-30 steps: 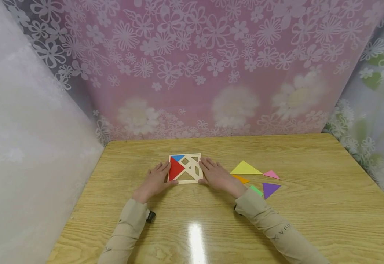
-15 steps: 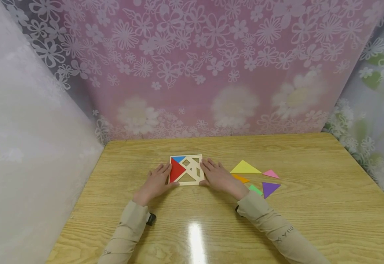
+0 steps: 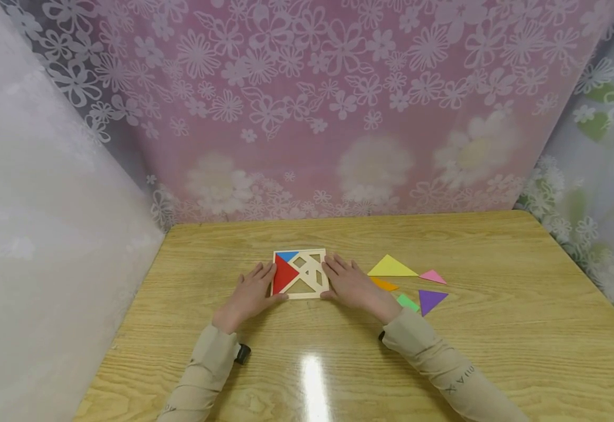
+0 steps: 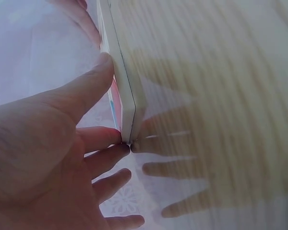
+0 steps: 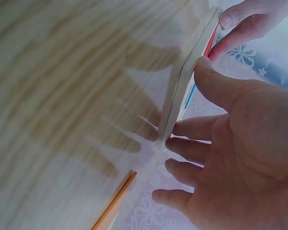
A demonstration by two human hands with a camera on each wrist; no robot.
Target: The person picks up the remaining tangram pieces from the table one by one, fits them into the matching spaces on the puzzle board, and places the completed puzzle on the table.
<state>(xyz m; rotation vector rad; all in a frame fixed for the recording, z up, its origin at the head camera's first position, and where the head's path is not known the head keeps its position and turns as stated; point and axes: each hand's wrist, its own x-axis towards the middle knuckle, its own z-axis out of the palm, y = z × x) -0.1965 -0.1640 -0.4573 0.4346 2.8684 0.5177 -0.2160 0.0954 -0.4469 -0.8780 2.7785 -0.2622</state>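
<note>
A square wooden tangram board [image 3: 313, 295] lies flat on the table between both hands. A red triangle [image 3: 284, 274] and a smaller blue triangle [image 3: 287, 256] sit in its left part; several other cut-outs show no piece. My left hand [image 3: 248, 296] holds the board's near left corner, thumb on the near edge and fingers along the left side. At the opposite corner, my right hand [image 3: 356, 287] grips likewise, its thumb on the near edge and fingertips on the right side. Both wrist views show the thumb and index finger spanning a corner, other fingers spread.
Right of the board lie loose pieces: a yellow triangle [image 3: 393, 266], a pink triangle [image 3: 433, 276], a purple triangle [image 3: 431, 301], a green piece [image 3: 408, 302] and an orange piece [image 3: 384, 283]. The right forearm passes close to the green one. Floral curtains surround the wooden table [image 3: 222, 381].
The board has slid a little nearer and slightly to the right, with both hands moving along. The loose pieces stay where they were.
</note>
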